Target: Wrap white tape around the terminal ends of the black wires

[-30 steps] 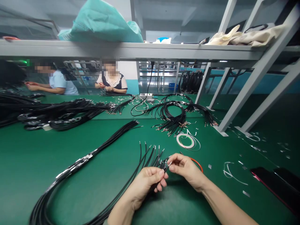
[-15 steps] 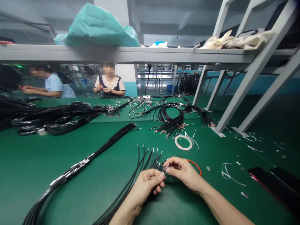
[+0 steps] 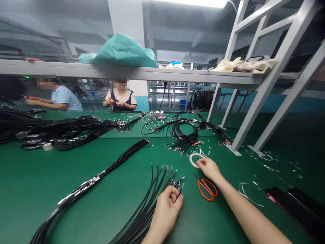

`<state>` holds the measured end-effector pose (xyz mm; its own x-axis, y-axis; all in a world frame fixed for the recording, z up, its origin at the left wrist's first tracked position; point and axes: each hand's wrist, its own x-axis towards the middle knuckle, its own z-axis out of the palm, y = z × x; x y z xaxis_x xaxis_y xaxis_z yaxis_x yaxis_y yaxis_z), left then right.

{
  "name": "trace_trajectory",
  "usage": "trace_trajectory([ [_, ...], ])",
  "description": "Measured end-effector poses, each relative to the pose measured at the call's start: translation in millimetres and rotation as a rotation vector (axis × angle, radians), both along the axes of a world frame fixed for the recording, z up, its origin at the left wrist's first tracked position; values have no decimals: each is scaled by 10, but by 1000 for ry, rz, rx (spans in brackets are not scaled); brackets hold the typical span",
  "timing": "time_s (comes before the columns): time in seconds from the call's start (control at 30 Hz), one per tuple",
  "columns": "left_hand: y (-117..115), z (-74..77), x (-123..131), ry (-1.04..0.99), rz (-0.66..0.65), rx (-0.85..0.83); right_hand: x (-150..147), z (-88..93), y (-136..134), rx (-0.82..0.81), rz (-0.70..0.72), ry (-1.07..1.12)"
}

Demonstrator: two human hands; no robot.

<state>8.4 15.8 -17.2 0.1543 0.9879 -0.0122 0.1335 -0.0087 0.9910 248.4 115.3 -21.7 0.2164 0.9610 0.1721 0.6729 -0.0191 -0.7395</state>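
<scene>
Since the single head camera looks forward and down, everything here sits around the two hands. The left hand (image 3: 167, 211) forms a closed grip on a bundle of black cables (image 3: 142, 217), with the fingers curled over the strands. Just past that grip, the crimped metal terminals (image 3: 179, 185) bunch together, while the other strands fan out to its left. Holding near the ends seems to keep the tips gathered while the long lengths trail off the green tabletop (image 3: 25, 193) behind the grip.

Ahead of the left grip, the right hand (image 3: 208, 168) reaches to a roll of white tape (image 3: 193, 160). Its fingers sit at the roll's edge, but I cannot tell whether that grip is pinching anything. Red-handled scissors (image 3: 207, 189) lie just below the right grip, within easy reach. Farther from both grips, a second long bundle of black cables (image 3: 101, 173) lies to the left, and coiled cables (image 3: 185, 134) lie ahead. Two co-workers (image 3: 120, 96) sit beyond, under a metal shelf (image 3: 127, 73).
</scene>
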Motion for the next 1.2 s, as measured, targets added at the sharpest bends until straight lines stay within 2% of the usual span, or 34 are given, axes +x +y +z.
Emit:
trace_trajectory([
  [0.1, 12, -5, -8, -22, 11, -8, -144, -5, 49, -5, 2, -80],
  [0.2, 43, -8, -20, -95, 27, -37, -204, 98, -28, 40, 11, -104],
  [0.3, 67, 14, -33, -147, 10, -71, -269, 272, -308, 82, 79, -75],
  [0.4, 71, 77, -46, -161, -14, -100, -456, 403, -725, 113, 199, -17],
  [0.5, 66, 172, -69, -235, -3, -161, -703, 398, -1080, 199, 348, 134],
  [0.6, 56, 278, -111, -311, -18, -226, -870, 282, -1252, 215, 454, 141],
  [0.67, 48, 339, -139, -353, -42, -245, -913, 204, -1286, 195, 512, 121],
  [0.77, 44, 384, -159, -418, -6, -271, -915, 155, -1295, 178, 564, 89],
  [1.07, 141, 304, -231, -462, 65, -259, -939, 193, -1298, 162, 595, 43],
  [1.2, 146, 292, -236, -446, 20, -279, -954, 198, -1291, 162, 539, 112],
])
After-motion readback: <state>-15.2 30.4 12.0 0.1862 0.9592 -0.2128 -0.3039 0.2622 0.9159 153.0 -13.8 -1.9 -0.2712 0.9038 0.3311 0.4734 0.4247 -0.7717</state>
